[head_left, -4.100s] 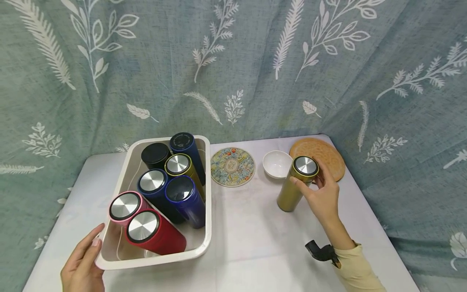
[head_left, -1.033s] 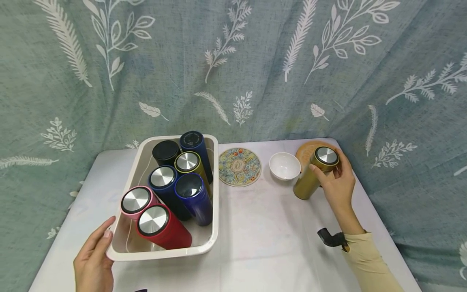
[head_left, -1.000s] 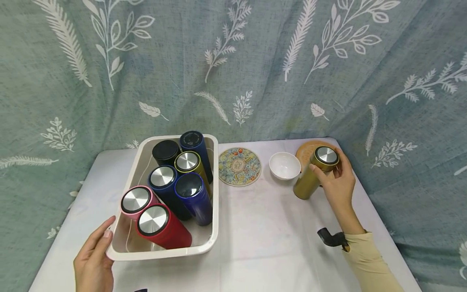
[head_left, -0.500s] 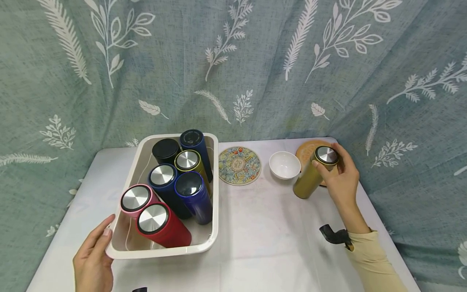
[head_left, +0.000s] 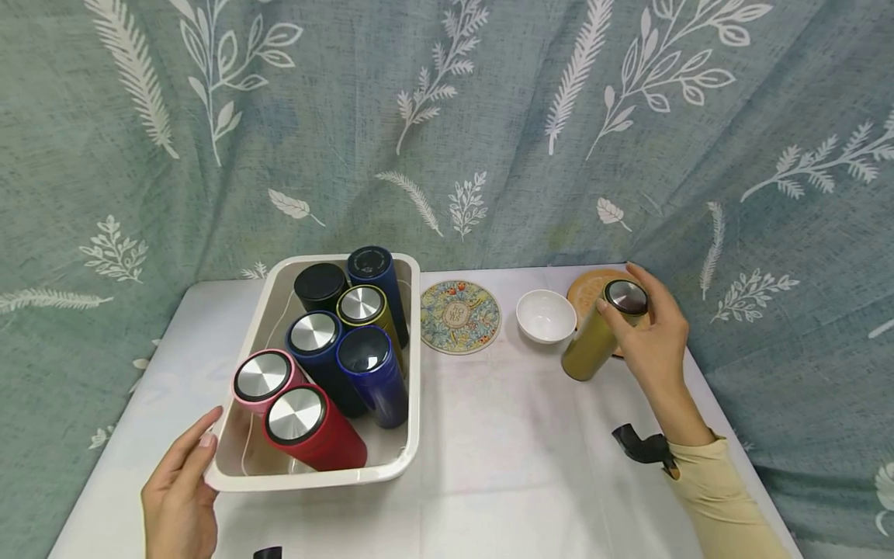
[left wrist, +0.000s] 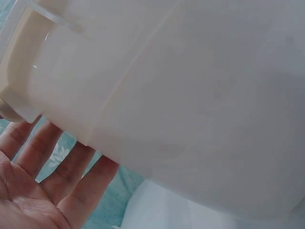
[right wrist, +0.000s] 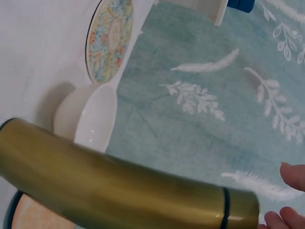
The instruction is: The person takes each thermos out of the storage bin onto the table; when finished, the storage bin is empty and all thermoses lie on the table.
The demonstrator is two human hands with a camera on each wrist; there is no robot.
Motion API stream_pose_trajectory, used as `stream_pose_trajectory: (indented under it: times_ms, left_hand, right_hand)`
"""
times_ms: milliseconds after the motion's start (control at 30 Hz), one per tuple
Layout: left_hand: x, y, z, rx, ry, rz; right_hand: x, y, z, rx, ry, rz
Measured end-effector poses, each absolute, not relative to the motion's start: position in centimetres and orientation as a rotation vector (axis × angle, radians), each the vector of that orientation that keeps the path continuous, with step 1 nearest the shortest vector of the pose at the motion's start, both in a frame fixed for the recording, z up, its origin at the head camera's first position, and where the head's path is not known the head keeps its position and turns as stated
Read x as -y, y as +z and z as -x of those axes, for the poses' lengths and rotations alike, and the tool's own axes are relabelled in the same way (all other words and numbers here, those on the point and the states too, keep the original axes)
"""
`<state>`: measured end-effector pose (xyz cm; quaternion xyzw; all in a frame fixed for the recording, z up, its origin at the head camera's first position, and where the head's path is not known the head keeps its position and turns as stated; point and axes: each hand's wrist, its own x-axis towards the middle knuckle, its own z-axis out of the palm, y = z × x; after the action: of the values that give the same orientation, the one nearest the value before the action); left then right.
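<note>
At the right in the head view, a gold vacuum flask (head_left: 592,341) with a silver lid stands upright on the table. My right hand (head_left: 653,338) is around its top with thumb and fingers spread. In the right wrist view, the thumb (right wrist: 294,175) is clear of the flask's capped end. My left hand (head_left: 183,485) touches the near left corner of a white plastic tub (head_left: 314,483), its fingers fairly straight. Inside the tub are several flasks: red (head_left: 328,435), pink (head_left: 264,378), blue (head_left: 380,388), navy, black and gold.
A white bowl (head_left: 546,317) sits left of the gold flask. Farther left lies a round patterned mat (head_left: 459,317) beside the tub. A round orange-brown mat (head_left: 583,291) is partly hidden behind the flask. A leaf-print curtain (head_left: 489,116) hangs at the back and sides.
Compared with about four seconds ago, the gold flask is farther right and back. Over the last second my right fingers have spread away from its top while it stays put. My left hand remains at the tub.
</note>
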<state>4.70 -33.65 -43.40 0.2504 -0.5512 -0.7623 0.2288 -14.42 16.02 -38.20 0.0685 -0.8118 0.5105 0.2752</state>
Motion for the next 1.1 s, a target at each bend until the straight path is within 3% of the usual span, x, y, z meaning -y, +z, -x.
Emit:
stream_pose_trajectory:
  times_ms: [467,1100]
  left_hand:
    - [33.1,-43.1,-4.6,1.516,-2.073,-0.700]
    - [33.2,-42.9,-4.5,1.463,-2.084,-0.748]
  right_hand:
    - [-12.8,-37.4,13.7,2.192,1.490,-0.361]
    - [-3.6,-37.7,11.2,2.278,1.659,-0.830]
